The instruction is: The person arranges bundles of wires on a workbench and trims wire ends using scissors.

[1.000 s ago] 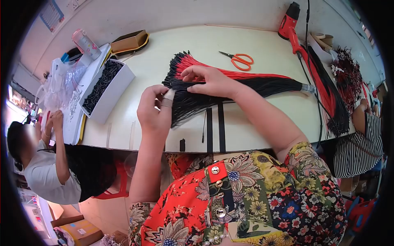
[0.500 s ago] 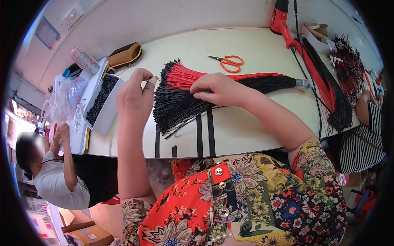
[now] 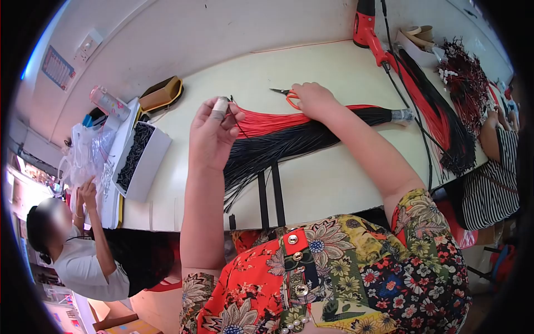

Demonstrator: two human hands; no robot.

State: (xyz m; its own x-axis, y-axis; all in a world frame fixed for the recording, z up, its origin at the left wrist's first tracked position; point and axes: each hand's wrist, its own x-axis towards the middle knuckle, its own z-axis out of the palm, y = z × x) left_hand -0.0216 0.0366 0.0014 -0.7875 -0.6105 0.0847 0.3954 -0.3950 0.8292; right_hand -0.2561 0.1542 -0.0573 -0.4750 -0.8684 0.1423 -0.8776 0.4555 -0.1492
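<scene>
A thick bundle of red and black wires lies across the table, its right end bound in clear wrap. My left hand, with light tape round a finger, is closed in a pinch above the bundle's left end; a thin dark wire shows at its fingertips. My right hand rests on the handles of the orange scissors, fingers closed around them. The blades point left, beyond the bundle's far side.
At the left stands a white box of black pieces, near plastic bags and a bottle. A red heat gun, another wire bundle and tangled dark-red wires are at the right. Co-workers sit on both sides.
My right hand has moved from above the wires to the orange scissors and closed on them. My left hand went left, then came back over the bundle's left end.
</scene>
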